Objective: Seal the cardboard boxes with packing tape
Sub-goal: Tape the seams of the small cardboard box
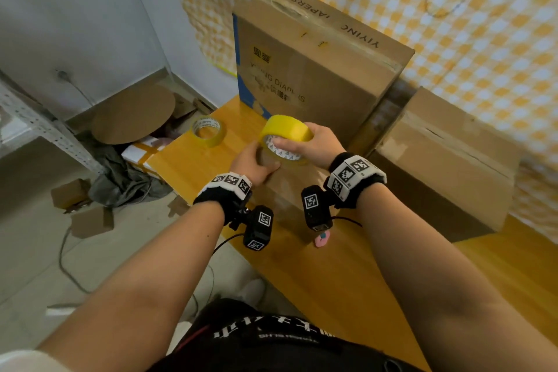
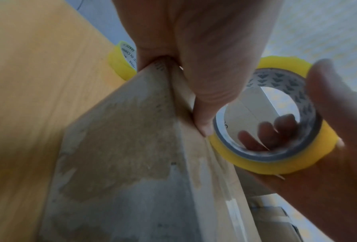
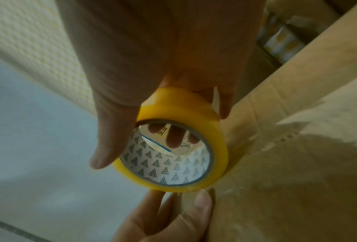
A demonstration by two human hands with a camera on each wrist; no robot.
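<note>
A small brown cardboard box (image 1: 288, 190) with clear tape on it stands on the wooden table (image 1: 199, 160), between my wrists. My left hand (image 1: 253, 164) grips its far top corner, thumb laid along the top edge of the box (image 2: 121, 139). My right hand (image 1: 317, 142) holds a yellow roll of packing tape (image 1: 287, 128) upright over that far edge, thumb on one side and fingers over the other. The roll (image 2: 277, 122) sits right beside my left thumb tip. In the right wrist view the roll (image 3: 173, 147) touches the box (image 3: 287, 180) just above my left hand (image 3: 173, 212).
A second yellow tape roll (image 1: 208, 130) lies at the table's far left. A tall diaper carton (image 1: 317, 69) stands behind, and a taped brown box (image 1: 447, 160) is on the right. A small pink object (image 1: 321, 240) lies near my right wrist. Cardboard scraps litter the floor left.
</note>
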